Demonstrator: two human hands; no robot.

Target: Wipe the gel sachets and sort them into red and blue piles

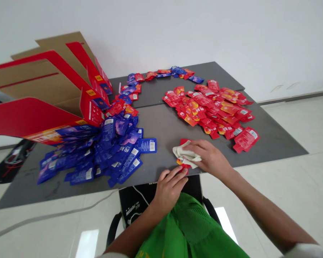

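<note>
My right hand (208,156) is closed on a crumpled white cloth (187,153), pressed over a red pouch (185,142) near the front edge of the table. The cloth hides most of this pouch; only its top and bottom ends show. With fingers stretched out, my left hand (170,188) rests its fingertips on the pouch's lower end. A large pile of red pouches (204,107) lies ahead and to the right. On the left is a heap of blue pouches (107,147).
Red cardboard boxes (91,107) with raised flaps stand on the left of the grey table (158,122). A curved row of mixed red and blue pouches (150,75) runs along the back. A cable (70,212) hangs in front, and a white wall (164,32) stands behind.
</note>
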